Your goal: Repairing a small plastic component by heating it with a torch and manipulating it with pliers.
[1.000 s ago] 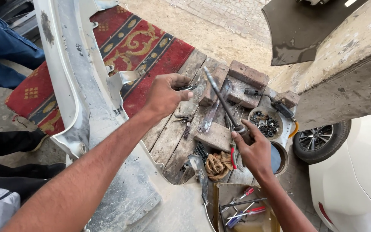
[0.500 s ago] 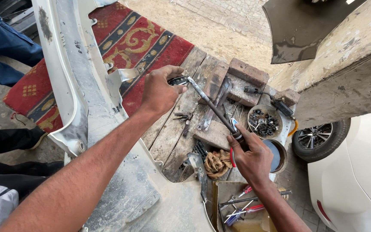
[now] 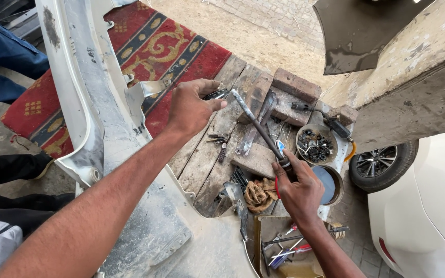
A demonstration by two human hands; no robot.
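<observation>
My left hand (image 3: 191, 107) is closed around a small dark part (image 3: 216, 94) held beside a tab of the white car bumper (image 3: 93, 108). My right hand (image 3: 298, 190) grips the handle end of a long metal hand tool (image 3: 256, 126), whose tip points up toward the left hand and nearly meets the dark part. Both hands hover over a wooden pallet (image 3: 217, 149) strewn with tools. A bunch of keys (image 3: 220, 141) lies on the planks below the left hand.
A red patterned rug (image 3: 155, 46) lies under the bumper. Bricks (image 3: 295, 85), a round tin of black clips (image 3: 315, 144), a rag (image 3: 261, 193) and a box of screwdrivers (image 3: 284, 247) surround the pallet. A white car (image 3: 428, 206) stands right. Another person's legs (image 3: 6, 56) are at left.
The tool's tip has swung left and up from over the pallet toward my left hand. My left hand has stayed at the bumper tab, and the view has shifted slightly.
</observation>
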